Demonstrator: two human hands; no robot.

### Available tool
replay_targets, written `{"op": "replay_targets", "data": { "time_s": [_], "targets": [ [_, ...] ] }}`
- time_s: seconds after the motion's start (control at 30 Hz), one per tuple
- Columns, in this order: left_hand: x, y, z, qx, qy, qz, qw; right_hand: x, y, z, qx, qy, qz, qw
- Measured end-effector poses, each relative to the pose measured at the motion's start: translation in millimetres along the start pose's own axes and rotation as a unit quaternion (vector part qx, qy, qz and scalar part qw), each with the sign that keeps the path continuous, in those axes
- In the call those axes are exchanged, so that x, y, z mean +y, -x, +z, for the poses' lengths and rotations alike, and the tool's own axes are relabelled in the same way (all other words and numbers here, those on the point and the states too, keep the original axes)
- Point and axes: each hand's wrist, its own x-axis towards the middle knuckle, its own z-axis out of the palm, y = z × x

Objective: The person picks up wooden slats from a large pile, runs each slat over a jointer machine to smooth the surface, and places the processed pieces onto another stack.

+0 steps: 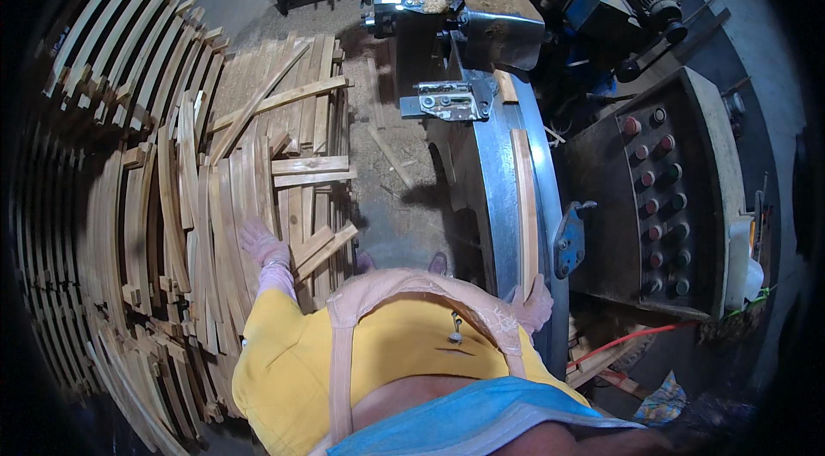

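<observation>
Left hand (260, 243) lay spread on the stacked curved slats (215, 198); right hand (534, 303) gripped one slat (524, 207) on the machine's worktop (494, 189); most remained unfed.

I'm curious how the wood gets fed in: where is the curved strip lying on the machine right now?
The curved wooden strip lies on the machine's metal track, right of centre, beside the control panel, its near end at the right hand.
</observation>
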Motion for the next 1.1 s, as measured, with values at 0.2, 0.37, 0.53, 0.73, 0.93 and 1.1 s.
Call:
{"op": "replay_targets", "data": {
  "time_s": [0.2, 0.37, 0.53, 0.73, 0.93, 1.1],
  "targets": [
    [19, -18, 14, -0.016, 0.052, -0.009, 0.998, -55, -120, 27, 0.150, -0.049, -0.117, 0.981],
    [53, -4, -108, -0.074, 0.231, 0.037, 0.969, -107, -218, 44, 0.103, 0.013, -0.092, 0.990],
    [163, -13, -163, -0.048, 0.624, 0.040, 0.779, -144, -278, 65, 0.065, -0.009, -0.128, 0.990],
    [304, 21, -209, 0.199, 0.349, 0.400, 0.824, -224, -176, 18, -0.211, -0.389, -0.310, 0.841],
    [335, 167, -213, -0.290, 0.728, 0.431, 0.447, -94, -65, 9, -0.093, -0.303, -0.081, 0.945],
    [278, 148, -118, -0.356, 0.528, 0.392, 0.664, -5, -3, -16, -0.076, -0.133, 0.005, 0.988]
  ]
}}
